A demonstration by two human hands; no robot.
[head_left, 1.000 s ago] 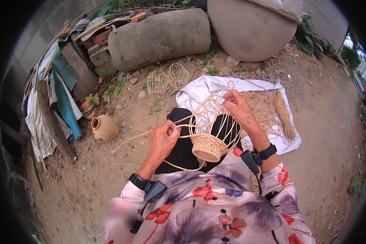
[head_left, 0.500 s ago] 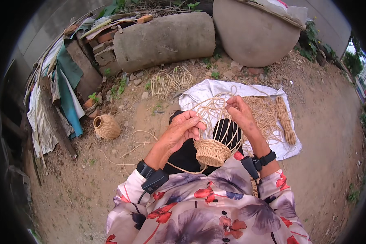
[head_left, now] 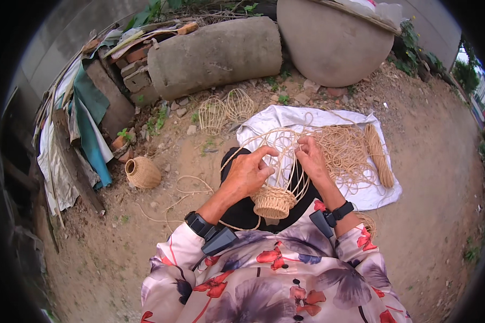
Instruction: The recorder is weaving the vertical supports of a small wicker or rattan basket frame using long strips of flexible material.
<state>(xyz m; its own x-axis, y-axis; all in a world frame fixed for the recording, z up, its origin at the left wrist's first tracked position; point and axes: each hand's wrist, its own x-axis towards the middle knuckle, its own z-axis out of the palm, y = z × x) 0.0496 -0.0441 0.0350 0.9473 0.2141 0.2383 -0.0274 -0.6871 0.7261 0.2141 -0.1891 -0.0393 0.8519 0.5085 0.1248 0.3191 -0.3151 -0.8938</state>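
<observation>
A half-woven tan basket (head_left: 274, 203) sits over my dark-clothed lap, its lower part woven and its bare ribs standing up. At its left side is my left hand (head_left: 248, 171), thumb and index finger spread apart beside the ribs; its other fingers are mostly hidden. My right hand (head_left: 311, 160) is closed at the upper right of the ribs, fingertips pinched on a thin tan cord (head_left: 295, 141). Loose loops of this cord arch over the ribs between the hands. A strand also trails to the ground on the left.
A white sheet (head_left: 345, 199) carries a tangled cord pile (head_left: 342, 153) and a twisted cord bundle (head_left: 380, 156). Two bare basket frames (head_left: 213, 116) stand farther off. A finished woven basket (head_left: 143, 173) lies at left. Beyond are a concrete cylinder (head_left: 215, 58) and a rounded slab (head_left: 334, 46).
My left hand has moved left and lower, its thumb and index finger parting from their pinch. The right hand has shifted slightly left. The basket has shifted left a little.
</observation>
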